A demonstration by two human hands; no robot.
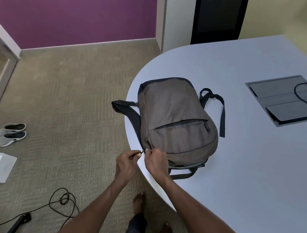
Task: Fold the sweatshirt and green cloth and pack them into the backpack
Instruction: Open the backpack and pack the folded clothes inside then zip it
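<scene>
Zipper work at the near corner of the backpack (177,118), by the look of it: either the last stretch of closing or the first of opening (not possible to tell which from this view). Neither sweatshirt nor green cloth anywhere in sight, so possibly packed already, though that stays a guess.

Left hand (125,165) just off the table's (257,164) edge, fingers curled and pinching a small dark zipper pull (141,153). Right hand (155,163) close beside it, almost touching, fingers curled onto the fabric at the corner of the bag, seemingly to brace it against the tug.

Next move likely to call for a steady pull along the zipper track, with the bracing hand keeping the cloth taut so the slider does not snag at the bend.

Backpack flat on the rounded end of the grey table, near the edge, front panel up. Grey-brown fabric, dark trim, slanted front pocket zipped. One dark strap (125,108) hanging over the table edge, another (219,107) lying loose on the far side, carry handle (182,173) toward the person. Body fairly full and rounded.
</scene>
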